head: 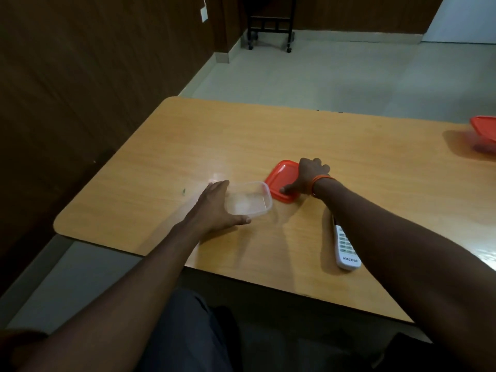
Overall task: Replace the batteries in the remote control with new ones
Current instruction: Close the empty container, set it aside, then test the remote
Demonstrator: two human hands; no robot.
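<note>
gripping the clear tub [248, 201] in a wide left hand [214, 208] grip and the red lid [281, 178] in the right hand [308, 174], the person seems mid box-handling; the remote [345, 249], on the surface [188, 146] at the tub's 5 o'clock, likely needs lifting next.

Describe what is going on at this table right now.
A person at a wooden table holds a clear plastic box, which looks empty, with the left hand. The right hand holds the red lid lying flat beside the box. The white remote lies untouched, buttons up, near the front edge, partly under the right forearm. A second red-lidded container sits at the far right. No batteries are in view.
</note>
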